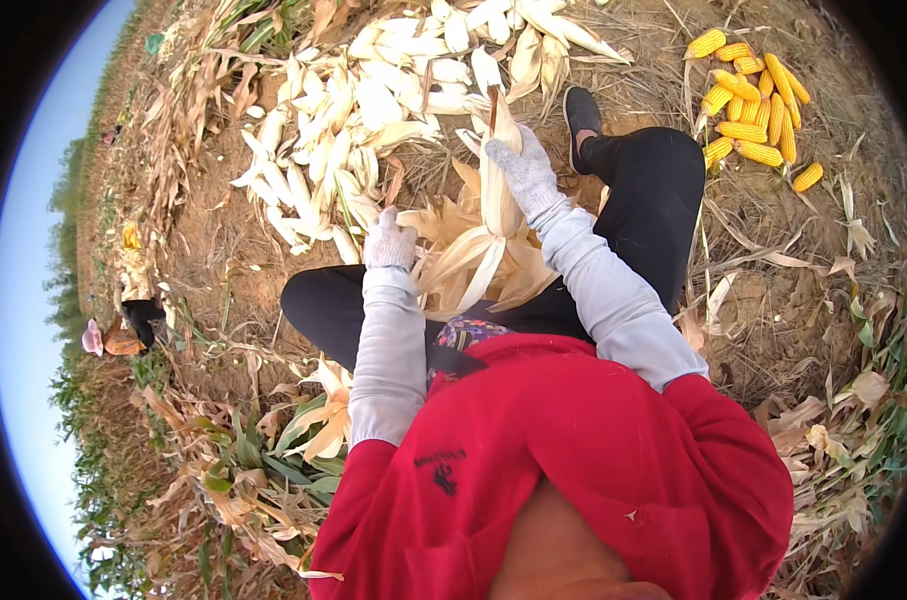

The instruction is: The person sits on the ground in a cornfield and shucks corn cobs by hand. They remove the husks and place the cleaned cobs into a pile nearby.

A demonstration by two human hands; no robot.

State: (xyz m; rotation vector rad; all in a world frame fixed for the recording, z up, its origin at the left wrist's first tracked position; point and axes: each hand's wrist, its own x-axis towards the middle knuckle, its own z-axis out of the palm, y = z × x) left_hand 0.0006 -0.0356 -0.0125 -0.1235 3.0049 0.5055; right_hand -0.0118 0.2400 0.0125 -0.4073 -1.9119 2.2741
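My right hand [527, 171], in a pale knit glove, grips an ear of corn in its dry husk [501, 199], tip pointing away from me. Loose husk leaves [525, 271] spread below the ear, between my legs. My left hand [390, 241], also gloved, is beside those leaves at the near edge of the pile of husk-covered ears [333, 150]; its fingers are bent, and whether they pinch anything is not clear. Several bare yellow corn cobs [753, 112] lie in a heap on the soil beyond my right knee.
One yellow cob [807, 177] lies apart from the heap. Dry stalks and leaves [266, 480] cover the ground at the left and behind. My right shoe [582, 120] is near the husked pile. Another person [140, 300] is far off at the left.
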